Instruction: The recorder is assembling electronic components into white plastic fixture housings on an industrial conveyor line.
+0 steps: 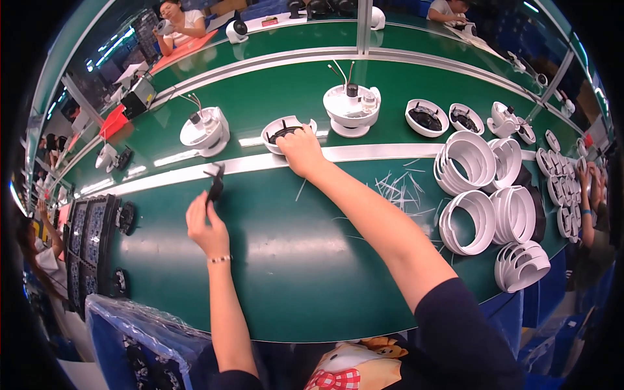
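My left hand [207, 224], with a beaded bracelet at the wrist, is raised over the green bench and pinches a small black plastic part [216, 184] with thin prongs at its top. Stretched farther out, my right hand [303, 151] has its fingers closed on the near right edge of a shallow white housing [269, 134]. A black pronged insert [281, 132] lies in that housing; my fingers hide part of it. On either side of it stand a white dome-shaped unit [207, 133] and another white dome-shaped unit [351, 110], both with wires sticking up.
Stacked white rings [465, 162] stand at the right, by scattered thin white strips [398, 195]. Farther back are white shells with black inserts [426, 119]. Black trays [88, 227] line the left edge; a blue plastic-lined bin [107, 331] is at the lower left. Other people work nearby.
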